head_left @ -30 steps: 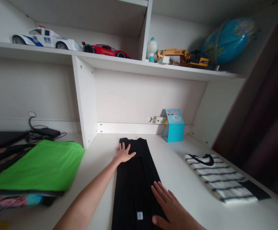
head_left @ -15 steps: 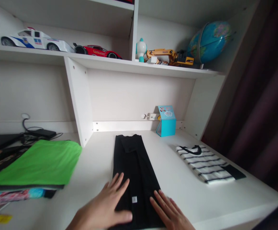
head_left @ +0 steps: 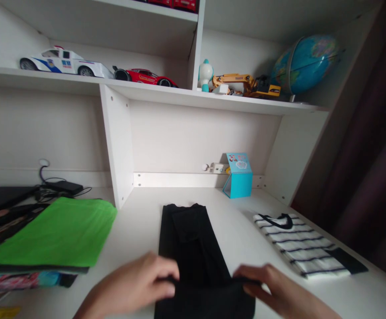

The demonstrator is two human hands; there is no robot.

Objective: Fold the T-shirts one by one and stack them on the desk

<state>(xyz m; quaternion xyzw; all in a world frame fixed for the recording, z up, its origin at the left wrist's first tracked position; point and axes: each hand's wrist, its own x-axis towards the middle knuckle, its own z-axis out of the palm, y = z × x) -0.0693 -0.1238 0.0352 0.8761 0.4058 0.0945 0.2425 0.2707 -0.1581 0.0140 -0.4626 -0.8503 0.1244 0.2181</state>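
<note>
Three garments lie across the table: a green folded cloth at 9 o'clock, a black garment at 6 o'clock, and a striped shirt at 3 o'clock. The left hand and right hand, half-closed, pinch the black garment's near edge; level pinches keep that edge straight.

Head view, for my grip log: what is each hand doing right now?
Left hand: closed, pinching the edge of the black garment.
Right hand: closed, pinching the same garment's edge.

A folded striped shirt lies on the white desk (its collar is black), near a green cloth. Up on the shelf sit a police car toy, a red toy car, a yellow toy digger and a globe.
</note>
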